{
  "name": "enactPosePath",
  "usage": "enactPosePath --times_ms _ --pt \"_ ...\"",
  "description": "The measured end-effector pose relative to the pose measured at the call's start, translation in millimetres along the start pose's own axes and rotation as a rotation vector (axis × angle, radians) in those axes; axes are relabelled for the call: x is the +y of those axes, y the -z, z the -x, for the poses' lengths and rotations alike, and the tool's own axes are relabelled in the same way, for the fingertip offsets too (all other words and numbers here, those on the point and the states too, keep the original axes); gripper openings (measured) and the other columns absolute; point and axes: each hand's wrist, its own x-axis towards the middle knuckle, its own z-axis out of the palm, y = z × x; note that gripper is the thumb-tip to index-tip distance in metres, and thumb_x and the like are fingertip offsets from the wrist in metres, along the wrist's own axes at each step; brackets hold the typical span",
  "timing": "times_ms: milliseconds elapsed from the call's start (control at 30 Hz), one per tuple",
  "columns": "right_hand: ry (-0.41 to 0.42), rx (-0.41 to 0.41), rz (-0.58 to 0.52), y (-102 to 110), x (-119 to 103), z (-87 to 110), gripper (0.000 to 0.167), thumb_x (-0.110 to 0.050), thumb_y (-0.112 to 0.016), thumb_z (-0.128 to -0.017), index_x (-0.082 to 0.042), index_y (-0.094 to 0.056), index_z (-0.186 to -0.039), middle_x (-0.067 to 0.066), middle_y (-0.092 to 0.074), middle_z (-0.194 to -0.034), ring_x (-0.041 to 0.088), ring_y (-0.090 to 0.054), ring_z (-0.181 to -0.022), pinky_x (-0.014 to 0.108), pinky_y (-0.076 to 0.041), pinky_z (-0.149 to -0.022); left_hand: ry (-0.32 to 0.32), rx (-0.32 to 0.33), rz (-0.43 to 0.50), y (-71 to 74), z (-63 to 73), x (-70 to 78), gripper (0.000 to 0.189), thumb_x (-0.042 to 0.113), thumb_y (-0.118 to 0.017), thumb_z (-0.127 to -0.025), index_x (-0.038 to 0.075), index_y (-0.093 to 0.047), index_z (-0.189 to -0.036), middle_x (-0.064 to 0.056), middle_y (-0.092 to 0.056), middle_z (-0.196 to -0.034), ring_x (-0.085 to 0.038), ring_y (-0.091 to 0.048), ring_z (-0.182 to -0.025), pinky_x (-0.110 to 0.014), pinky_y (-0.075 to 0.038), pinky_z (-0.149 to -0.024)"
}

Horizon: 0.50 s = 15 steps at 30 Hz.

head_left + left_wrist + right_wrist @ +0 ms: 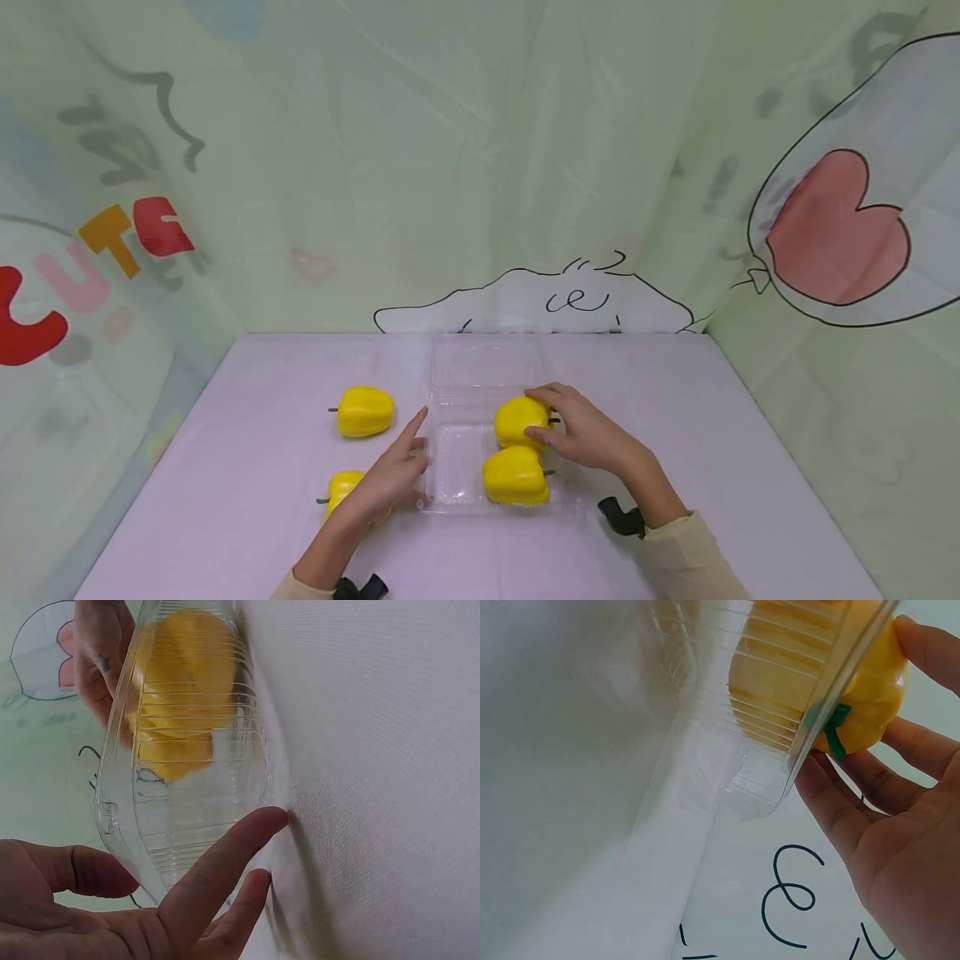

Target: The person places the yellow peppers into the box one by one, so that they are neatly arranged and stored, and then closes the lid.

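A clear plastic clamshell box (459, 471) lies opened on the table, its lid (487, 367) folded back on the far side. Two yellow bell peppers are at its right half: the nearer bell pepper (516, 475) rests in the tray, and the farther bell pepper (519, 421) is gripped by my right hand (588, 429). In the right wrist view, thumb and fingers surround that pepper (877, 690) near its green stem, above the rim. My left hand (390, 479) touches the box's left side with extended fingers; in the left wrist view its thumb (101, 871) lies at the rim.
Left of the box, another yellow bell pepper (365, 412) lies on the pale tablecloth (247, 467). A further pepper (342, 490) is partly hidden behind my left hand. Black wrist straps (622, 518) show near both sleeves. A printed curtain (480, 167) stands behind the table.
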Motion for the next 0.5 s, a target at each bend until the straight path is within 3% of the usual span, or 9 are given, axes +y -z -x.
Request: enactPosePath --times_ms 500 --pt "-0.002 -0.011 0.039 -2.1 -5.2 -0.9 0.06 -0.029 -0.077 -0.098 -0.004 -0.058 -0.148 0.018 -0.058 -0.152 0.04 -0.056 -0.137 0.061 -0.048 -0.116 -0.005 0.001 -0.004 0.2 -0.3 -2.4 0.075 0.006 -0.048 -0.105 0.026 -0.019 -0.171 -0.033 -0.032 -0.167 -0.053 -0.047 -0.141 -0.036 -0.063 -0.07"
